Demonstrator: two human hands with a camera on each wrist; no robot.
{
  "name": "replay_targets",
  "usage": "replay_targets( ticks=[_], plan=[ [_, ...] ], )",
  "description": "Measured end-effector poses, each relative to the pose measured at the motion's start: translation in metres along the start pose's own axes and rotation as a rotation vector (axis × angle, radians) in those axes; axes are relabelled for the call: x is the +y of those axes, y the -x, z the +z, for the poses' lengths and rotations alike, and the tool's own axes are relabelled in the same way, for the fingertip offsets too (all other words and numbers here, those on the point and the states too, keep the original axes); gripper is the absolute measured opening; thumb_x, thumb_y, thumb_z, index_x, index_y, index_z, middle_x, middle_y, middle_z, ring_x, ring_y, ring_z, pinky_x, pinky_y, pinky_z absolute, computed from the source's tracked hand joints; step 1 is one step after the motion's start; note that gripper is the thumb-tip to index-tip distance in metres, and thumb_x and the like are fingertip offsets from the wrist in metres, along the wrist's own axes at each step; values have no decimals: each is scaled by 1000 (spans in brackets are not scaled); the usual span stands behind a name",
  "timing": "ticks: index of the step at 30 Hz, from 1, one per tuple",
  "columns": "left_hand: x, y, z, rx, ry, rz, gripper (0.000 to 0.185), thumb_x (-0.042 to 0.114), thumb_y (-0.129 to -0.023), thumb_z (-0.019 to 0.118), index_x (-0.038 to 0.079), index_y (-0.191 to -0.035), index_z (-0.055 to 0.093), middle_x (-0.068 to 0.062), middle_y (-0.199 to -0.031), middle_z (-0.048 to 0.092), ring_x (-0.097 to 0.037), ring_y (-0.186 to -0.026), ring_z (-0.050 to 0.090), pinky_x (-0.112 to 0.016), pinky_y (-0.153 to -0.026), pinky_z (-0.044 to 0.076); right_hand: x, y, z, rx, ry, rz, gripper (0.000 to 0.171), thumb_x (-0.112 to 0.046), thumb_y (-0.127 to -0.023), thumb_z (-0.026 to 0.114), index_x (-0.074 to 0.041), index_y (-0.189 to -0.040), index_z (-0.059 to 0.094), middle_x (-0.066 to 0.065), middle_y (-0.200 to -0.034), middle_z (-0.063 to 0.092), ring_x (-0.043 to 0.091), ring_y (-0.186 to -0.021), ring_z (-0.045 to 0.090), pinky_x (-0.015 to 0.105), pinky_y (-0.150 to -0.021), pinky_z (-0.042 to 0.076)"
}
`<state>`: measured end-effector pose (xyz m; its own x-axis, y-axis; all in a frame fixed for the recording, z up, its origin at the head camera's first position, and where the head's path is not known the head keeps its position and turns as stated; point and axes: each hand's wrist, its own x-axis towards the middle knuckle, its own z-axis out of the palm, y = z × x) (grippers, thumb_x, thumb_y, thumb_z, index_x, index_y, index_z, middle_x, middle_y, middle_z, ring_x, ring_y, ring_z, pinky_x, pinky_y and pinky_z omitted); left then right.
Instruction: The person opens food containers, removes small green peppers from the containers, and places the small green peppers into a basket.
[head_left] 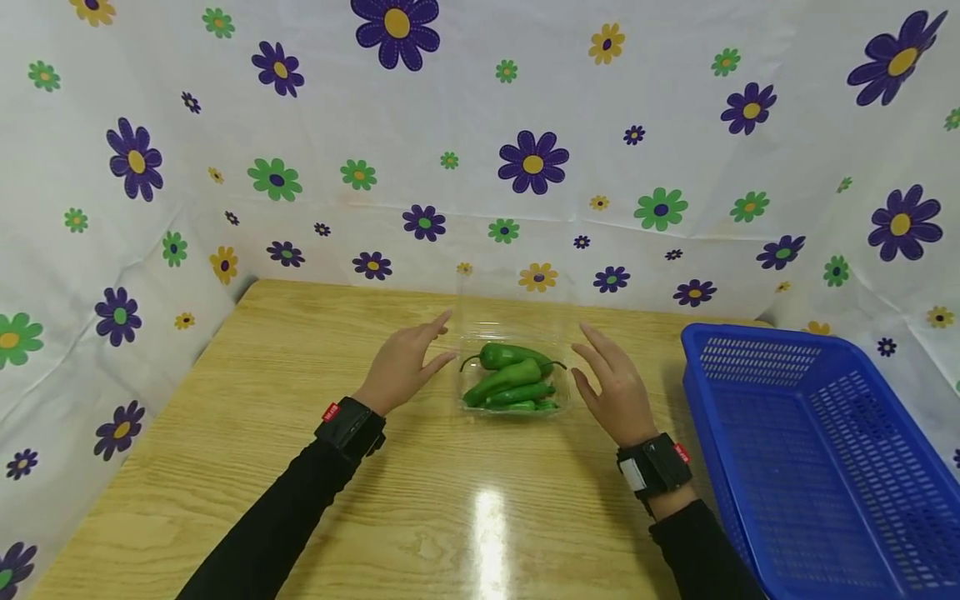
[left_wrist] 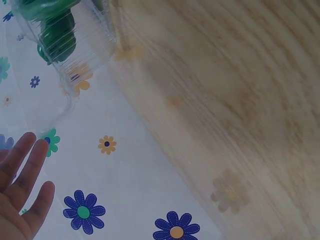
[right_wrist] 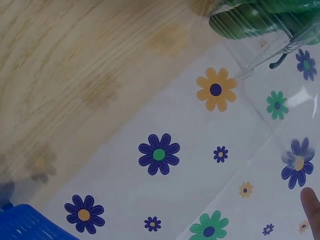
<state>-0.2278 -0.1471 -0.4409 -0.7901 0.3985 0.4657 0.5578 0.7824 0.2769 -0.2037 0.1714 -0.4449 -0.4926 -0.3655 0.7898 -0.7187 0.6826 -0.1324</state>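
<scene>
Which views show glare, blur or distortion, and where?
Head view: a bright glare streak on the table, sharp focus, and wide-lens bending at the cloth edges. Left wrist view: the wood grain is smeared by blur, the clear box of peppers soft. Right wrist view: the table is blurred, the printed flowers crisper, and light glints off the box's clear plastic.

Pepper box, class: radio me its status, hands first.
Left hand and right hand open, flanking the clear pepper box, not gripping. Lid up, green peppers inside. Nothing between.

Head view: looking forward and down over the table (head_left: 225, 467). Wrist views: low and close beside the pepper box (left_wrist: 75, 50), facing the flowered cloth (right_wrist: 190, 165); box shared by all.
</scene>
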Motion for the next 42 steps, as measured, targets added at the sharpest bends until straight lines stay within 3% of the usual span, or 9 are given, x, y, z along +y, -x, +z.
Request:
replay_targets(
  ticks=[13,19,28,34,42],
  plan=[
    [2,5,3,-78,16,-13,51,29,-90,63,8,-135,51,-12,-119,65,-31,-109,61,-44,-96,48,1,9,3,-31,-13,-10,46,5,-69,76,0,-113,62,18,-125,59,33,-110,57,46,-96,45],
    [2,9,7,-188,54,62,43,27,-86,68,11,-125,61,-10,-124,61,-29,-115,58,-43,-98,46,-1,16,6,-147,-41,-45,48,-3,-67,81,-3,-113,64,13,-112,67,28,-103,63,48,-95,47],
    [0,12,13,-277,115,197,26,33,-78,75,15,-97,73,-6,-114,65,-24,-109,60,-39,-94,48,-6,25,11,-304,-88,-101,32,-18,-69,82,-10,-98,74,3,-92,73,18,-87,67,35,-82,53],
    [0,12,13,-295,98,221,21,35,-75,77,18,-86,74,-3,-109,67,-22,-106,61,-37,-92,50,-9,28,12,-366,-106,-64,29,-10,-69,81,-11,-97,75,2,-92,73,16,-85,68,34,-80,54],
    [3,16,9,-327,97,212,18,33,-76,77,18,-85,75,-3,-109,67,-21,-106,61,-36,-94,49,-13,33,12,-348,-124,-102,25,-8,-68,82,-13,-91,75,-1,-88,73,13,-82,66,32,-76,52]
  ],
)
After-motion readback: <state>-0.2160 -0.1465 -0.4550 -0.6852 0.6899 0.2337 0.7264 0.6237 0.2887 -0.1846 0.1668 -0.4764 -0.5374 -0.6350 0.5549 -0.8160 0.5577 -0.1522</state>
